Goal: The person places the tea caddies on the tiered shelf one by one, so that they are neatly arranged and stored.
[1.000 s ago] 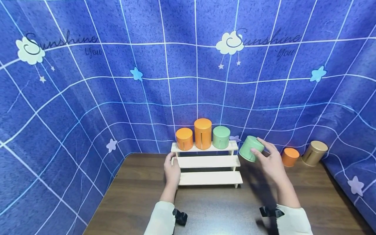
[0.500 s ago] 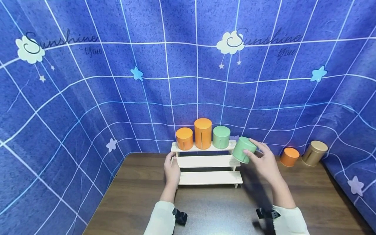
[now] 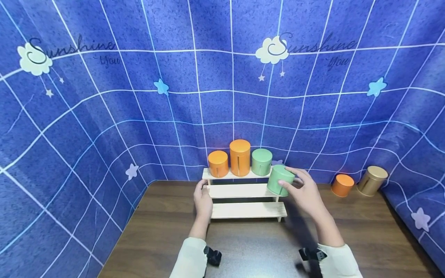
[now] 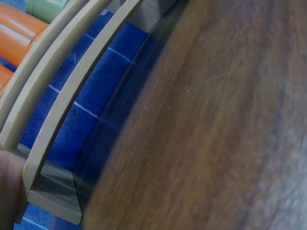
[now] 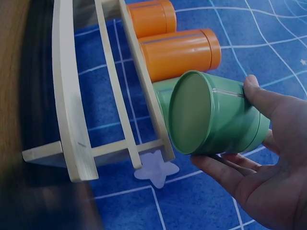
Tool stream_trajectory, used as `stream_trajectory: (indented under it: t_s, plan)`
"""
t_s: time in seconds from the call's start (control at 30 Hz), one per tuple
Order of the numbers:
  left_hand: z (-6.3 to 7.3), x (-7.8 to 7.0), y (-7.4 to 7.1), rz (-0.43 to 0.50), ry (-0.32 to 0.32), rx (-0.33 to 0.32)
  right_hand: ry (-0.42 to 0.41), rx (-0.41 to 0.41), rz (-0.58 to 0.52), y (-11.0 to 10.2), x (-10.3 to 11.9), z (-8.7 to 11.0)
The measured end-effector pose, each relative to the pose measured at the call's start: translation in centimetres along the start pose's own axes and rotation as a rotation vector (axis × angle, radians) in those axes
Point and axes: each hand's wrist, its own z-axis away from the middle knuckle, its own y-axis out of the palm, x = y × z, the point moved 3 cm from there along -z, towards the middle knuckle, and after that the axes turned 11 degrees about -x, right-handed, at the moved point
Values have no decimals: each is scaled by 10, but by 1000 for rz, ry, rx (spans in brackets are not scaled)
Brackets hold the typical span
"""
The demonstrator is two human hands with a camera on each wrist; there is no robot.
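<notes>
In the head view a three-step wooden display rack (image 3: 243, 191) stands on the table. My left hand (image 3: 203, 202) holds the rack's left end, and part of that hand (image 4: 9, 187) touches the wood in the left wrist view. My right hand (image 3: 306, 193) grips a short green tin (image 3: 281, 180) between thumb and fingers, tilted, in front of the middle step's right end. Its round base (image 5: 191, 112) faces the rack in the right wrist view. Along the top step stand a short orange tin (image 3: 218, 164), a tall orange tin (image 3: 240, 158) and another green tin (image 3: 262, 162).
Further right on the table (image 3: 167, 216) stand a small orange tin (image 3: 343, 185) and a taller gold tin (image 3: 372, 181). A blue patterned cloth (image 3: 222, 108) hangs behind and along both sides.
My right hand has carried the green tin leftward and slightly down, from beside the rack to over the middle step's right end. The left hand has stayed in place.
</notes>
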Motion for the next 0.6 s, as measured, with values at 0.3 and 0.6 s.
stream_trajectory:
  t_s: [0.3, 0.6]
  plan:
    - [-2, 0, 1, 96, -26, 6, 8, 45, -46, 15, 9, 6]
    - [8, -37, -6, 71, -32, 51, 25, 127, -105, 39, 18, 17]
